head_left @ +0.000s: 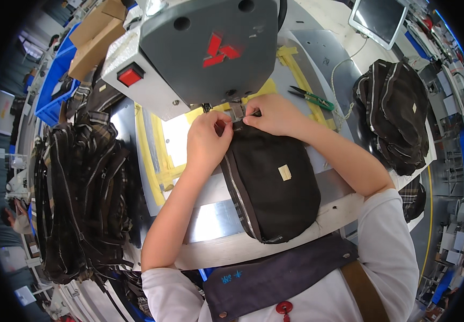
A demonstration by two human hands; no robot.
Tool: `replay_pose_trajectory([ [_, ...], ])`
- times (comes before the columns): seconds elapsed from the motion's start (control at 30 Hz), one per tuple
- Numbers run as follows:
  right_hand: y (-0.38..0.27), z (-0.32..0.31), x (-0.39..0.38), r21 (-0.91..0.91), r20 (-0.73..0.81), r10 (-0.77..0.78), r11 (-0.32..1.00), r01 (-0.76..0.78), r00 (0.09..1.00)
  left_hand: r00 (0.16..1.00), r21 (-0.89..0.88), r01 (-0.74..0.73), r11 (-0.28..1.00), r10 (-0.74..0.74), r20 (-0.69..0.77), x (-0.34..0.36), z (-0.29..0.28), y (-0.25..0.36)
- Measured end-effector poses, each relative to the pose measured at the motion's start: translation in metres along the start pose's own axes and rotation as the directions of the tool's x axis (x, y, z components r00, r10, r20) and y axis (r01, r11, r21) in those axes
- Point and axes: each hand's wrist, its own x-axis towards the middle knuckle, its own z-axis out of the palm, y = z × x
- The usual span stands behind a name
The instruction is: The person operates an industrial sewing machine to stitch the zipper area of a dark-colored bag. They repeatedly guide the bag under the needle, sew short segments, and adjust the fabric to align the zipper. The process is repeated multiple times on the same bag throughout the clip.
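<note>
A black zippered bag (280, 185) with a small cream label lies on the sewing machine's table, its narrow end under the machine head (210, 51). My left hand (209, 137) pinches the bag's far left edge beside the metal presser foot (237, 111). On the other side of the foot, my right hand (275, 115) pinches the bag's far right edge, fingers curled. Whether a smaller piece sits between my fingertips is too small to tell. Along the bag's left side runs a silver zipper (237, 196).
At the left hangs a heap of dark plaid-lined bags (76, 198); another pile (395, 112) sits at the right. Green-handled thread snips (312, 99) lie right of the machine. Farther back are a blue crate (49, 110), a cardboard box (100, 37) and a screen (378, 20).
</note>
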Motion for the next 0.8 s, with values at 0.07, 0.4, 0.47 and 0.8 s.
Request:
replay_pose_trajectory([
  [0.07,0.003,-0.003,0.008,-0.042,0.05,0.044,0.998,-0.042,0.998,0.998,0.009,0.065,0.998,-0.065,0.025,0.005,0.001,0.001],
  [0.4,0.011,-0.008,0.029,-0.049,0.023,0.052,0.997,-0.051,0.998,0.995,0.12,0.097,0.988,-0.094,-0.031,0.024,0.016,-0.014],
  [0.47,0.013,-0.008,0.03,-0.058,0.023,0.024,0.998,-0.022,0.999,0.995,0.067,0.104,0.992,-0.103,-0.019,0.027,0.012,-0.007],
  [0.8,0.02,-0.008,0.029,-0.043,0.054,-0.02,0.999,0.022,0.998,0.955,0.113,-0.286,0.952,0.274,0.109,0.008,-0.004,0.004],
])
